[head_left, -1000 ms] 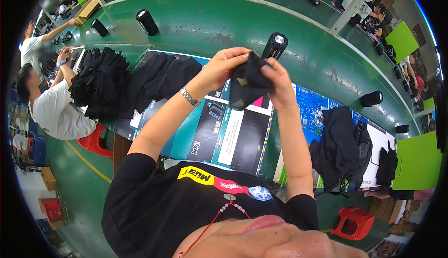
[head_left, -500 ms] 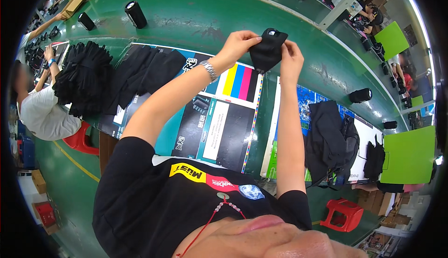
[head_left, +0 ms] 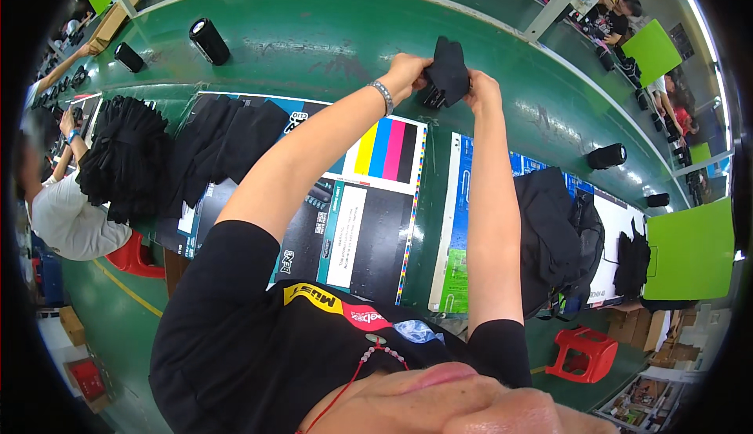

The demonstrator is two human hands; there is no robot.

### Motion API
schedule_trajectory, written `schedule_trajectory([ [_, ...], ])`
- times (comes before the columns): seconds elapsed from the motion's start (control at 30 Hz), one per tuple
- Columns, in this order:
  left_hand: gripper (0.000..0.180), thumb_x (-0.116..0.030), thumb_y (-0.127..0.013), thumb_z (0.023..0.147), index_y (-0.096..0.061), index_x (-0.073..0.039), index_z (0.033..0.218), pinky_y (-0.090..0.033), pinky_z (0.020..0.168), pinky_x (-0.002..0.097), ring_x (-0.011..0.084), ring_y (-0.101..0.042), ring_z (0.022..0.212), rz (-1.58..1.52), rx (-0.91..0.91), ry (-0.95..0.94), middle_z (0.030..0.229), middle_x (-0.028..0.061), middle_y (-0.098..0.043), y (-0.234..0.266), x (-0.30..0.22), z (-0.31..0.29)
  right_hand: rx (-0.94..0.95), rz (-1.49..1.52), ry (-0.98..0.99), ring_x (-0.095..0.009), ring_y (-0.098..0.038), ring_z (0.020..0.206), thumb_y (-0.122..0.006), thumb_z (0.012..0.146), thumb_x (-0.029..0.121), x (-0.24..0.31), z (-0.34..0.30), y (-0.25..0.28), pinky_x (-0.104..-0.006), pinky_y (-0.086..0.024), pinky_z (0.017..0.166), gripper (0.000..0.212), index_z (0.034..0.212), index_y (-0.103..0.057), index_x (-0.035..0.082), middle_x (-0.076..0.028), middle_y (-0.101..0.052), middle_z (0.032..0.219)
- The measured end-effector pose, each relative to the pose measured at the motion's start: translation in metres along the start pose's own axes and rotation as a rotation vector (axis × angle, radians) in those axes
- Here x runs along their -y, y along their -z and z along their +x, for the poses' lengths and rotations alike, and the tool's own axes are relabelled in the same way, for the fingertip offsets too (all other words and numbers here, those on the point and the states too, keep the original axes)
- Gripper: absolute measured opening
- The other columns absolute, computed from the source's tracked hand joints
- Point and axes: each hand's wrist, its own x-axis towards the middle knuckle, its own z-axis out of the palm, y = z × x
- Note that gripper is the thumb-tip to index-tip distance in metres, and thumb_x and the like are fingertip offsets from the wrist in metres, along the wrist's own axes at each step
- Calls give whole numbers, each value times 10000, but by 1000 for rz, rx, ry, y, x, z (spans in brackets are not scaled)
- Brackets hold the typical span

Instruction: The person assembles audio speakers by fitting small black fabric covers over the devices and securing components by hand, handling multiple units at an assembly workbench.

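Both my arms reach far forward over the green work surface. Between my hands is a black cloth pouch (head_left: 449,69), held up by its sides. My left hand (head_left: 409,74) pinches its left side, and my right hand (head_left: 484,93) pinches its right side. Just below the cloth, beside my left fingers, the end of a dark cylindrical speaker (head_left: 431,96) shows; the pouch hides the rest, so I cannot tell how far it is inside. On the left lie flat black pouches (head_left: 249,140) and a thick tied bundle of black cloth (head_left: 125,151).
Black cylindrical speakers stand or lie along the green surface (head_left: 314,38), one (head_left: 209,41) far left, another (head_left: 606,157) at right. Printed sheets (head_left: 382,238) cover the near bench. More black cloth (head_left: 547,222) lies right. A co-worker in a white shirt (head_left: 74,222) sits left; a red stool (head_left: 582,354) stands behind right.
The pouch has turned in my hands: the speaker's round end showed at its top before, and now a dark end shows below the cloth. The view has shifted slightly.
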Motion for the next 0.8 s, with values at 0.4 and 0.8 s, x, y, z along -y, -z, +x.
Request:
schedule_trajectory([
  [0.4, 389, -319, -618, 893, -566, 25, 1068, -534, 772, 335, 214, -656, 798, 147, 231, 222, 915, 102, -659, -56, -14, 29, -196, -357, 141, -164, -627, 547, -666, 780, 212, -30, 25, 20, -294, -513, 488, 210, 734, -695, 9, -97, -638, 632],
  [0.8, 342, -296, -633, 827, -689, 19, 947, -421, 903, 415, 272, -582, 1047, 1091, -190, -812, 1103, 134, -650, -19, 90, 77, -272, -816, 371, -342, -655, 875, -576, 752, 208, -69, 23, 55, -390, -507, 723, 199, 864, -724, 137, -157, -683, 878],
])
